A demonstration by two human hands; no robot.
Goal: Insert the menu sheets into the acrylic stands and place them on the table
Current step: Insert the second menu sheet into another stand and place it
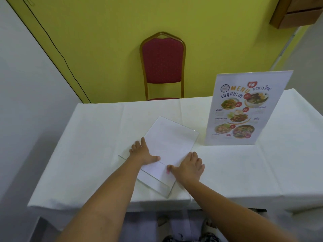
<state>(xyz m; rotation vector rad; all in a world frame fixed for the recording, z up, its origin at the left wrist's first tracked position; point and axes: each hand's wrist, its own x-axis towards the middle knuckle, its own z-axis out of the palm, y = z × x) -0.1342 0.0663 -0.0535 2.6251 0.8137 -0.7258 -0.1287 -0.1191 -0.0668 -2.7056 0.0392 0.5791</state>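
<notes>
Hands press blank-side-up sheet into flat acrylic stand.

One printed sheet carries all the readable text — the menu sheet standing upright in its acrylic stand on the table's right side. Its orange heading reads "MENU", with blue Thai script beside and below it. The small captions by the dish photos and the red price badges are too blurred to read.

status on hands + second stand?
Both hands, left and right, flat on sheet, part-inserted in lying stand. First stand upright. Nothing blocking.
</notes>
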